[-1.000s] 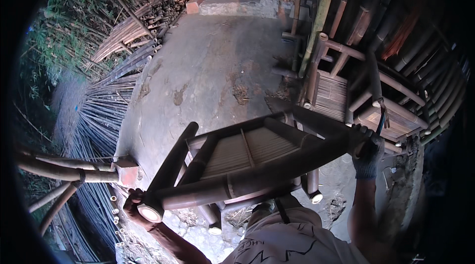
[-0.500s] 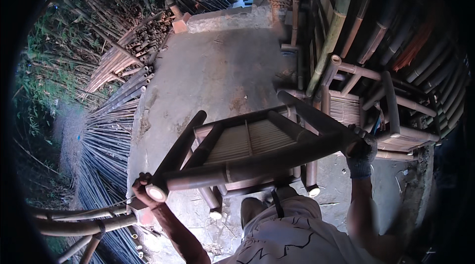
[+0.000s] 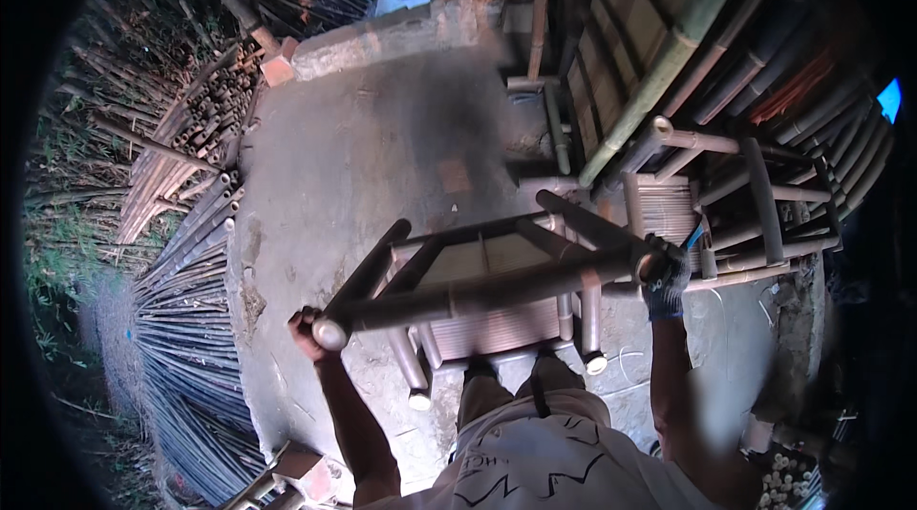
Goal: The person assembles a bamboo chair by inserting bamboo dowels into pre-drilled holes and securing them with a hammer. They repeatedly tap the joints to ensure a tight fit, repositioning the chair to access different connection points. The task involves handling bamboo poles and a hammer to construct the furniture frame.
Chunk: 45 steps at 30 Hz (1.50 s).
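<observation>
A dark bamboo armchair (image 3: 449, 300) with a slatted seat (image 3: 497, 330) is held in front of my body, its thick top rail running across between my hands. My bare left hand (image 3: 308, 333) is closed around the chair's left corner, beside the pale cut end of the pole. At the right corner my right hand (image 3: 667, 279), in a dark grey glove, grips the frame; the chair partly hides its fingers. The chair's legs hang over the floor near my feet, and I cannot tell whether any of them touch it.
Close to my right hand stands another bamboo seat (image 3: 764, 200). Long bamboo poles (image 3: 186, 338) lie stacked along the left edge of the concrete floor (image 3: 334, 157). A thick green pole (image 3: 659, 61) leans at the right. A low wall (image 3: 382, 42) closes the far end.
The view has turned to the right. My left hand has come up with its corner of the chair, so the top rail tilts less. Both hands keep their hold.
</observation>
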### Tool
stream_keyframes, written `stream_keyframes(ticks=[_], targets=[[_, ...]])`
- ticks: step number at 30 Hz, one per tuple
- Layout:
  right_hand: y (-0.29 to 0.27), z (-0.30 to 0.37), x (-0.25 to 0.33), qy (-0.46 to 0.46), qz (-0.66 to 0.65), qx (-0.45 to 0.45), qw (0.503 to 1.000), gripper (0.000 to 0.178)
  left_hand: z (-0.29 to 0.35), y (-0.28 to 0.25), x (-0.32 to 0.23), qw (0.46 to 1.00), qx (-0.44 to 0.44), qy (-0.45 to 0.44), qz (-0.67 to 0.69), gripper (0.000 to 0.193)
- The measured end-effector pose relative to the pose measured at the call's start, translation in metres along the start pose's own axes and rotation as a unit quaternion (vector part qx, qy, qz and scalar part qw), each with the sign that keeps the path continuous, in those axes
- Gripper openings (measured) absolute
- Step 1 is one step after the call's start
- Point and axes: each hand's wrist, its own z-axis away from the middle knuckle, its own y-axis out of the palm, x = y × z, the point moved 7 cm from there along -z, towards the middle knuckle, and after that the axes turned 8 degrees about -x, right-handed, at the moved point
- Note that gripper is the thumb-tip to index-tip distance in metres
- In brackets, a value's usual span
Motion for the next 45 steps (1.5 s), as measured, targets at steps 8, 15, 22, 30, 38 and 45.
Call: stream_keyframes(ticks=[8,15,22,30,38,45], targets=[[0.067,-0.024,-0.087,0.057,0.039,-0.037,0.997,0.031,-0.153,-0.071,0.041,0.995,-0.077,0.006,-0.065,0.025],[0.09,-0.097,-0.126,0.033,0.104,0.059,0.992,0.031,-0.229,-0.042,0.072,0.975,-0.141,-0.007,-0.17,0.022],[0.16,-0.178,-0.153,0.052,0.236,0.148,0.959,0.023,-0.309,0.033,0.092,0.828,-0.036,0.106,-0.55,0.024],[0.165,-0.131,-0.159,-0.226,0.6,0.04,0.767,0.029,-0.409,0.026,0.104,0.697,0.024,0.148,-0.701,0.037],[0.002,0.14,-0.129,0.121,0.635,0.02,0.763,0.027,-0.316,-0.069,0.079,0.82,-0.18,0.152,-0.521,0.046],[-0.054,0.265,-0.072,0.193,0.649,0.052,0.734,0.027,0.061,-0.062,0.3,0.755,0.265,-0.388,-0.458,0.018]])
